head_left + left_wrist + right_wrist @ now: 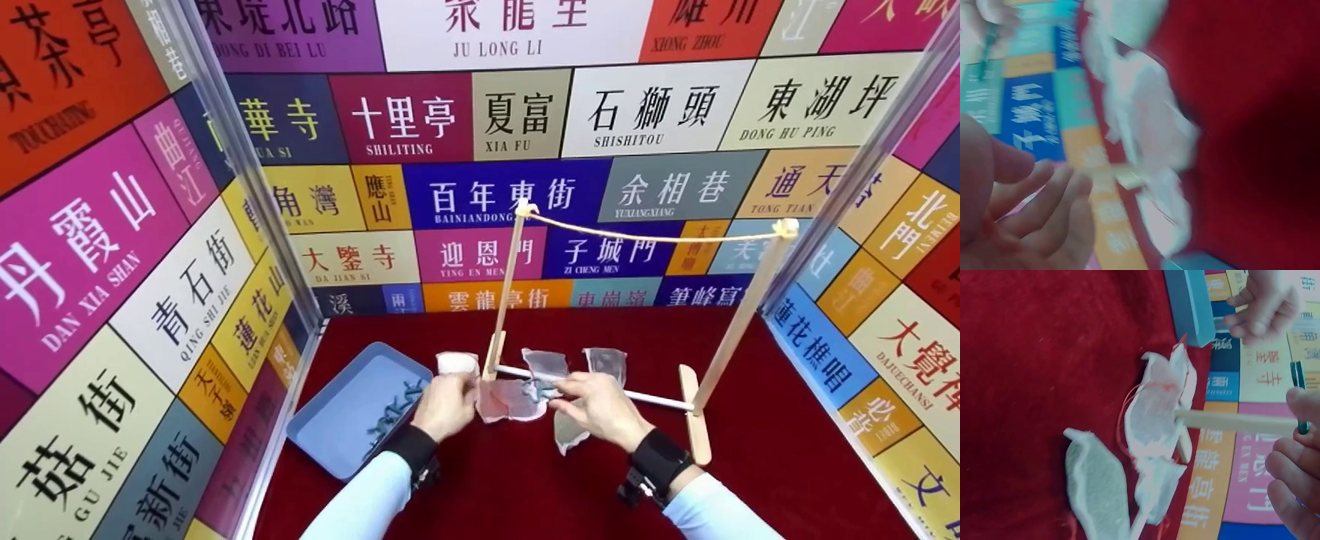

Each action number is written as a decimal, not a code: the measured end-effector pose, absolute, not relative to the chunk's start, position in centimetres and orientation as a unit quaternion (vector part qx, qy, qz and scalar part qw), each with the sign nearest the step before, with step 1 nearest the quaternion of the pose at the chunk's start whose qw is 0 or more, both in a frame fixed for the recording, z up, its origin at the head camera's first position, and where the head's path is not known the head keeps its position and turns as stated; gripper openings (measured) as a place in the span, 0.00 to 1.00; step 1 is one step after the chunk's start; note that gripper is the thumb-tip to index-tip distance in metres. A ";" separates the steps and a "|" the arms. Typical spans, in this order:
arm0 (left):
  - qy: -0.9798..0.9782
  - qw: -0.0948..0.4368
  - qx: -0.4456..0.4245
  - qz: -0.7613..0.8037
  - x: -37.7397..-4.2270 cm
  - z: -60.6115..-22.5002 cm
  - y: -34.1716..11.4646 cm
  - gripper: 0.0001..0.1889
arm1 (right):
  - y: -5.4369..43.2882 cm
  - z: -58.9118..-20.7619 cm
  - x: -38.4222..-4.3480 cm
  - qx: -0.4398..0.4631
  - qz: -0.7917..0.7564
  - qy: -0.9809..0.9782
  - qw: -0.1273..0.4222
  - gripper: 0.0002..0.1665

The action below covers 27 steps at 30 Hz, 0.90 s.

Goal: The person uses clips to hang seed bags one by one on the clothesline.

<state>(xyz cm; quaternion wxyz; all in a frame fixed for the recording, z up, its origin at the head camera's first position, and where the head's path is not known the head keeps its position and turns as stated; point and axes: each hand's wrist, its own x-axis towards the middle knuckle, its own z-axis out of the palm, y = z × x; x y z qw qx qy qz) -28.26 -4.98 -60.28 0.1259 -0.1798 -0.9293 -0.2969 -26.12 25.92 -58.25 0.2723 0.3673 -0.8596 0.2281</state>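
My right hand (604, 405) pinches a small green clothespin (1298, 374) between thumb and fingertips. My left hand (448, 409) hovers beside a pinkish sachet (501, 401), its fingers loosely bent with nothing seen between them in the left wrist view. Around the hands lie more sachets: a white one (457, 364), grey ones (607, 365) at the back and a greenish-grey one (1098, 486) nearer the front. Red thread (1121, 419) trails from the pinkish sachet. The left wrist view is blurred.
A blue tray (330, 427) with several green clothespins (395, 411) stands at the left. A wooden frame (742, 322) carries a slack cord (660, 235) between two posts, with a white rod (660, 401) low down. Printed panels enclose the red cloth (600, 502).
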 end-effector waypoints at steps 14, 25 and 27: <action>-0.967 0.171 -0.188 0.001 -30.0 -68.1 -6.6 0.25 | 27.5 -58.5 -26.5 0.360 0.205 -0.865 0.285 0.09; -0.970 0.093 -0.215 0.058 -29.7 -69.5 -6.0 0.33 | 27.5 -58.9 -26.4 0.346 0.211 -0.876 0.263 0.07; -0.972 0.095 -0.209 0.050 -29.7 -69.3 -6.0 0.36 | 27.4 -59.0 -26.3 0.346 0.210 -0.876 0.263 0.07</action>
